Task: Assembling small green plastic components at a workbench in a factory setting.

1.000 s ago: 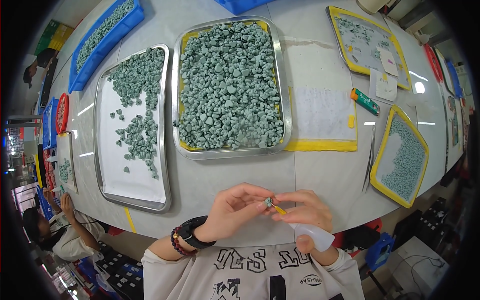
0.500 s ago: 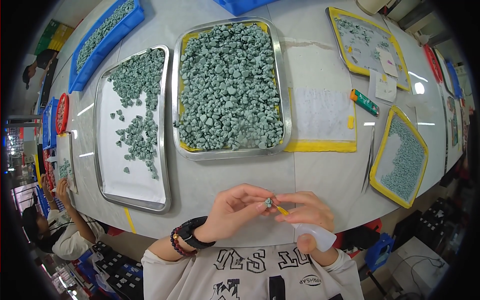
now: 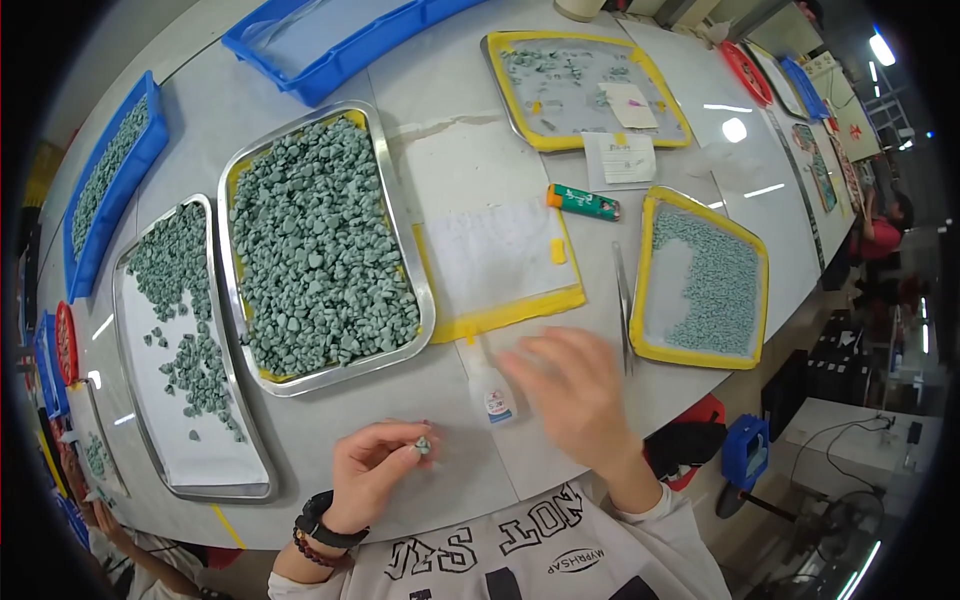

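My left hand (image 3: 375, 470) pinches a small grey-green stone piece (image 3: 422, 445) between thumb and fingertips, low over the table in front of me. A small white squeeze bottle with a yellow tip (image 3: 492, 388) is on the table just beyond it and seems to stand upright. To the right of the bottle is my right hand (image 3: 575, 395), blurred by motion. Its fingers are stretched out and apart, with nothing visible in them.
Metal trays of green stones (image 3: 320, 245) (image 3: 185, 300) lie to the left, with blue bins (image 3: 150, 140) beyond. A yellow-edged sheet (image 3: 500, 265), green-orange tube (image 3: 585, 203), tweezers (image 3: 622, 300) and yellow-rimmed trays (image 3: 700, 285) (image 3: 590, 85) lie ahead and right. Another person's hands show at far left.
My right hand has let go of the bottle, which now rests on the table. My left hand still holds the stone piece, apart from the bottle. The view has swung to the right.
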`<control>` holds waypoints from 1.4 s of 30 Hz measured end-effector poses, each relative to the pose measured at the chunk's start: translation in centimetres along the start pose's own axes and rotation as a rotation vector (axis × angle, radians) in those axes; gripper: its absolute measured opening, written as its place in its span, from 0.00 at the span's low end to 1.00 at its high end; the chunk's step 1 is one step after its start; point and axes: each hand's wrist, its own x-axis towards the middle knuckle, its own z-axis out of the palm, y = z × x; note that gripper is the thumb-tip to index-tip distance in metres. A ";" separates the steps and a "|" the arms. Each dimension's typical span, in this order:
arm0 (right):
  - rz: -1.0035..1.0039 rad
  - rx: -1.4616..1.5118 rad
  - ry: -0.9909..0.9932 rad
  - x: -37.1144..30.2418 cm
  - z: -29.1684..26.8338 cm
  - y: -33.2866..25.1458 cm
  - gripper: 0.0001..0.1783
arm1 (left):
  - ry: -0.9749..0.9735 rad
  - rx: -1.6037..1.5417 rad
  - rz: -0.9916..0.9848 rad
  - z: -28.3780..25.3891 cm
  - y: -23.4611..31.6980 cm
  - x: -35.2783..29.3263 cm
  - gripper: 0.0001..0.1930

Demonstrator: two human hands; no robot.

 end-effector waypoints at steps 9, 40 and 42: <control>0.353 -0.428 0.172 -0.1 -4.4 12.2 0.07 | -0.063 -0.087 -0.006 0.4 -0.2 0.1 0.10; -0.011 0.639 -0.110 -0.3 0.9 -5.1 0.14 | -0.368 -0.085 -0.040 0.1 0.6 0.3 0.08; -0.023 0.645 -0.122 -0.3 0.9 -4.9 0.15 | -0.349 -0.130 -0.091 0.3 0.9 0.3 0.06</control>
